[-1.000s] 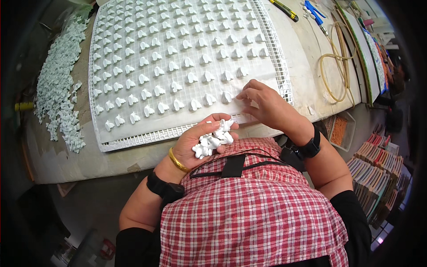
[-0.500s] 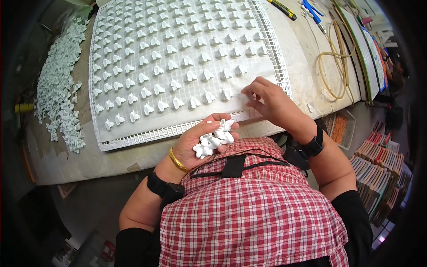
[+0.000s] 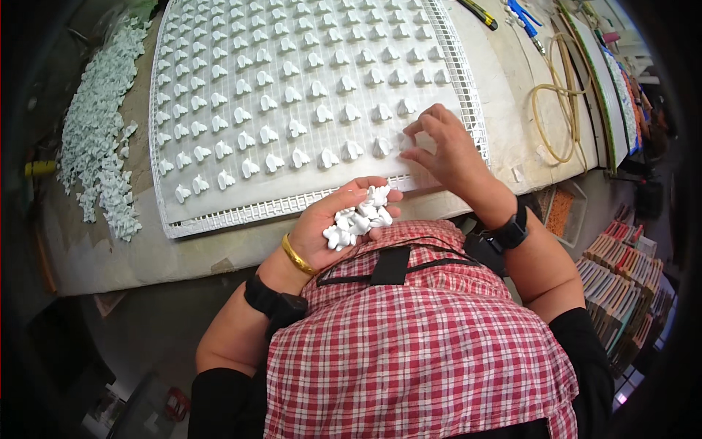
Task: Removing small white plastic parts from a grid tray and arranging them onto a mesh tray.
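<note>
Cupping white pieces [image 3: 358,220], the left hand [image 3: 316,228] may spill if tilted; at two o'clock the right hand [image 3: 447,148] — grip narrow, contents unclear — may bump tray pieces [image 3: 383,147] by drifting.

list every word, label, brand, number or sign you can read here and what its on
No text can be read.
White pieces in the left hand and on the mesh tray: no lettering visible.
Yellow-and-black cutter: any marking too small to read.
Black wristbands: no readable marking.

Tray [image 3: 256,210] cut off at top; pieces [image 3: 358,219] hide part of left hand [image 3: 319,223].
</note>
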{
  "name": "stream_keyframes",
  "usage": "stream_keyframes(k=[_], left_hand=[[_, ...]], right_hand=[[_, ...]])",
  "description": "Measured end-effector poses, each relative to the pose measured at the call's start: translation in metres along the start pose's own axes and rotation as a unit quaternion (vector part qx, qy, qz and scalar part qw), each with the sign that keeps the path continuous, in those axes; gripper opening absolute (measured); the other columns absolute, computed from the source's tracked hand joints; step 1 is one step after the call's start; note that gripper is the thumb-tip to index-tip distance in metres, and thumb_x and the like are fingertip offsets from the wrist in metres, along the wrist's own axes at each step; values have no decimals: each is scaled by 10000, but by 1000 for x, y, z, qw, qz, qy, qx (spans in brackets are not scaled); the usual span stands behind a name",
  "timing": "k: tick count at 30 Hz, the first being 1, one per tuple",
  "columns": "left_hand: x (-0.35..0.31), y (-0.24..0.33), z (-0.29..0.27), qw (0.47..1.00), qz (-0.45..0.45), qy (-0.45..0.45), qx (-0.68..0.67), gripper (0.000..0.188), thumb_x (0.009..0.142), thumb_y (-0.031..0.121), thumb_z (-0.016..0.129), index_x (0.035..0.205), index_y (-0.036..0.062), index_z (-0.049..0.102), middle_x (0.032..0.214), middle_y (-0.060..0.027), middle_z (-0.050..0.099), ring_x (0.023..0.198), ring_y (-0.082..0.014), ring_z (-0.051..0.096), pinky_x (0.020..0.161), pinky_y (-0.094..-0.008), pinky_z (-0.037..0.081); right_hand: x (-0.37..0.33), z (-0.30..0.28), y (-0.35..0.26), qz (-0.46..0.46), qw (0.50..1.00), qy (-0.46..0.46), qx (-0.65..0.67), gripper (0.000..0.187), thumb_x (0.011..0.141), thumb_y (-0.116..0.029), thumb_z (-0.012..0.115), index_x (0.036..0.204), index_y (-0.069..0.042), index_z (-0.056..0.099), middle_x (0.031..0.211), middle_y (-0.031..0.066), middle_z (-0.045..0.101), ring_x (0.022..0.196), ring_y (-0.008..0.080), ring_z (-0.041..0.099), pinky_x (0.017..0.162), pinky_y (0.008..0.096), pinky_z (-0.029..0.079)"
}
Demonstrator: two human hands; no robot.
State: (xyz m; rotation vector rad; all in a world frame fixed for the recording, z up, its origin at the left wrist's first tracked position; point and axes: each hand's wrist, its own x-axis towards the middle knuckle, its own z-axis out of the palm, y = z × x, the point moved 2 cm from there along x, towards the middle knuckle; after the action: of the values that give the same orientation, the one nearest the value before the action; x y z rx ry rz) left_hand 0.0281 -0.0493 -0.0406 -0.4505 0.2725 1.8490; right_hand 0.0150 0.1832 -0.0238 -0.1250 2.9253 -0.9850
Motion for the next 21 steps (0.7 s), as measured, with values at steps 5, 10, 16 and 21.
stream_keyframes(k=[5,10,16,21], left_hand=[[3,-1,6,1000,-13,-18,0,404,1006,175,478,1372,16,416,1287,-195,545,1038,-262,639,749,-337,589],[3,0,10,1000,-9,-9,15,467,1005,181,475,1435,36,364,1267,-169,546,1054,-264,620,754,-323,579],[5,-1,14,1000,8,-16,15,510,991,159,522,1449,32,339,1232,-138,563,1059,-234,633,713,-300,599],[7,-7,7,999,0,20,31,445,981,152,560,1374,18,403,1163,-148,593,998,-211,652,691,-286,598]], right_hand=[[-2,-19,-33,52,935,-203,287,293,782,-120,789,1052,-105,674,1007,-9,662,933,121,585,801,265,421],[-6,-9,-48,-24,943,-225,245,278,794,-17,746,1054,-83,676,970,21,678,907,149,614,792,327,495],[-15,-2,-39,100,919,-155,348,257,830,0,713,1083,-4,669,883,79,670,845,147,664,735,308,538],[-17,-4,-46,133,890,-238,366,263,842,26,694,1097,-19,654,977,68,664,895,165,665,767,289,536]])
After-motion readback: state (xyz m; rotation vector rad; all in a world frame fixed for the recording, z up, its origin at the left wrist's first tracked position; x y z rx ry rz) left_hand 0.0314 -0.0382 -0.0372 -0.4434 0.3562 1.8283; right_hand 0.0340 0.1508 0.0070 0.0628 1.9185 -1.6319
